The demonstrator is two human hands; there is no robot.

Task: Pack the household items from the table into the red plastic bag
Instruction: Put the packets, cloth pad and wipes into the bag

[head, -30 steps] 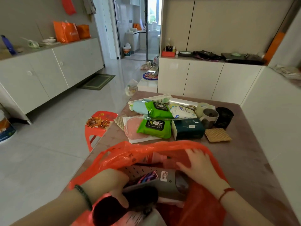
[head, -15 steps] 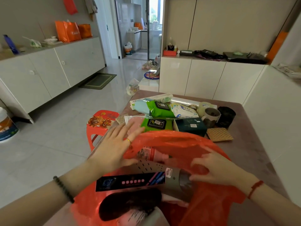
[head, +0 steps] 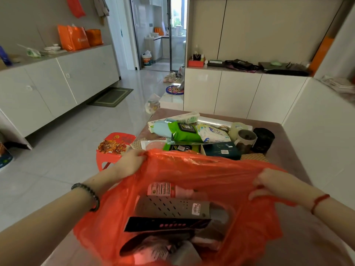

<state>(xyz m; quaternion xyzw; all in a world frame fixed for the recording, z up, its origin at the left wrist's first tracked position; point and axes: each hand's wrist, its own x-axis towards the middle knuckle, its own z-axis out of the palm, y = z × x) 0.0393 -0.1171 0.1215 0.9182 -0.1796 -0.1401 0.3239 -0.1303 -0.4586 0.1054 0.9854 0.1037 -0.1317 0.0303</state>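
Fingers of the left hand (head: pixel 132 164) and right hand (head: pixel 272 184) are pinching opposite rims of the red plastic bag (head: pixel 211 169) on the table (head: pixel 290 160), stretching its mouth for the household items (head: pixel 184 133) piled just behind.

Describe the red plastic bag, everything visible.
The red plastic bag is thin, crinkled, translucent orange-red film. It sits on the table with its mouth pulled wide open toward the camera. The left hand grips the rim on one side and the right hand grips the other. Inside lie a pink bottle, a grey perforated metal piece, a black box and darker items underneath.
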